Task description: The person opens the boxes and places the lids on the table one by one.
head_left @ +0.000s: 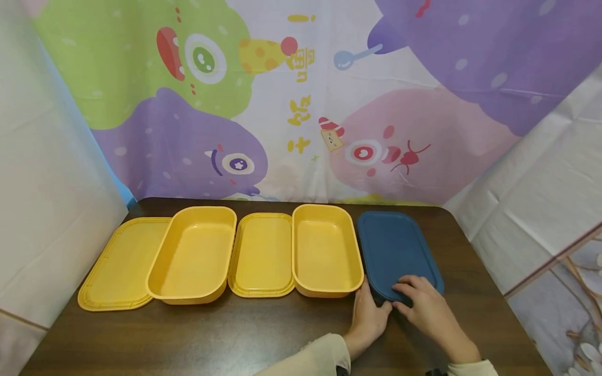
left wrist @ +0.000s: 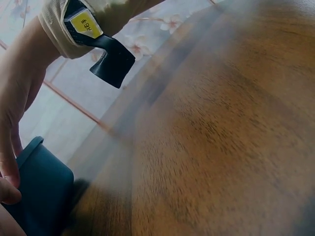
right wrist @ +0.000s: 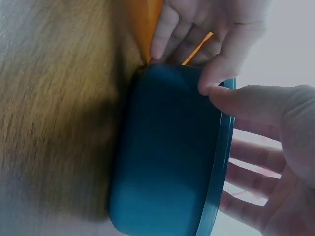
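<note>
A blue rectangular food box (right wrist: 162,147) stands at the right of the table with its blue lid (head_left: 395,245) lying on top. My left hand (head_left: 370,317) holds the near left corner of the box, its fingers along the side wall and its thumb up by the rim. With the thumb at the near rim and the fingers over the top, my right hand (head_left: 429,309) pinches the edge of the lid. In the right wrist view both thumbs meet at the lid's rim (right wrist: 215,182). The box's inside is hidden.
Left of the blue box stand a small yellow box (head_left: 326,250), a yellow lid (head_left: 264,253), a larger yellow box (head_left: 195,256) and another yellow lid (head_left: 124,266). The small yellow box is close beside my left hand. A cartoon-printed curtain (head_left: 291,104) hangs behind the brown table (head_left: 226,339).
</note>
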`<state>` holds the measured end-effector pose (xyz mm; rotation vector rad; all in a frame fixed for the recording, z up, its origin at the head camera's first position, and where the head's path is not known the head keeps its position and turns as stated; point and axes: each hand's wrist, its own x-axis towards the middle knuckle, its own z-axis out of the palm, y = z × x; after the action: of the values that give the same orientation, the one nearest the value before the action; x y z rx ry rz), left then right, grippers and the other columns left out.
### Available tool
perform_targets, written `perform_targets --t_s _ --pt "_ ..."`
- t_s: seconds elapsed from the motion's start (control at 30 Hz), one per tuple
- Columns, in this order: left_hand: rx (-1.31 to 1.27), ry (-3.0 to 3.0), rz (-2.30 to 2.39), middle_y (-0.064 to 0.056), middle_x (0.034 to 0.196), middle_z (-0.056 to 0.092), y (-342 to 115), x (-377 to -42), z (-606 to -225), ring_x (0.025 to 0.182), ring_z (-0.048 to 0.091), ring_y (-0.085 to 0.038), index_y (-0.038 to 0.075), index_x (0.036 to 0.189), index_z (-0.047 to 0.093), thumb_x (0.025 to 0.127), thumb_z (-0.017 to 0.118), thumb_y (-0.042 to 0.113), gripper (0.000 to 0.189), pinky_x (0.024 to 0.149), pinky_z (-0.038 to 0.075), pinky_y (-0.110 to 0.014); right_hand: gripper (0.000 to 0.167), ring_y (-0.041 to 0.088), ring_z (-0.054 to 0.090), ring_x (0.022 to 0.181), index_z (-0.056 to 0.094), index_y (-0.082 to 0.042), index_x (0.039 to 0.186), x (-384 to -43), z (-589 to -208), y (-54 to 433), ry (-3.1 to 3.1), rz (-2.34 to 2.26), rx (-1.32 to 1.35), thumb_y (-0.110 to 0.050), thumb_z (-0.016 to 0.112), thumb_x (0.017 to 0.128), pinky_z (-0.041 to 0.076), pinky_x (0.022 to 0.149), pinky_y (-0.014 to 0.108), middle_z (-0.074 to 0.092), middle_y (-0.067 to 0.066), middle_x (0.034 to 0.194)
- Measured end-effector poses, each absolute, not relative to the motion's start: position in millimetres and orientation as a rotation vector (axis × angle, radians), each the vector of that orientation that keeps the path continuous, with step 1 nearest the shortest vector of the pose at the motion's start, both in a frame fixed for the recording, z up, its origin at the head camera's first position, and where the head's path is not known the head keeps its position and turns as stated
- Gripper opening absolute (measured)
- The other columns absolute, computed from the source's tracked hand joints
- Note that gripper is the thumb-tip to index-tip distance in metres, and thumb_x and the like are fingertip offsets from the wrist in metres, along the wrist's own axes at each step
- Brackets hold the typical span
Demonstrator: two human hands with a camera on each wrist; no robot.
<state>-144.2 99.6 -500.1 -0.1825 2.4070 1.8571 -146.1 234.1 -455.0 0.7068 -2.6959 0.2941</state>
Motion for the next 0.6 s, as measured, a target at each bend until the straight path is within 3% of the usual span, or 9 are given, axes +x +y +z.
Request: perform_targets --t_s 0.6 --pt "-0.183 2.386 1.873 -0.022 0.151 0.038 98.9 -142.0 -495.7 0.138 0.041 -0.035 0.001 0.15 0.031 0.086 0.07 0.016 0.077 0.109 0.039 -0.05 0.033 0.017 0.063 0.081 0.076 -0.008 0.088 -146.2 -458.5 236.6 -2.47 0.163 0.895 -0.011 0.09 0.059 0.055 0.063 0.032 0.068 0.002 0.091"
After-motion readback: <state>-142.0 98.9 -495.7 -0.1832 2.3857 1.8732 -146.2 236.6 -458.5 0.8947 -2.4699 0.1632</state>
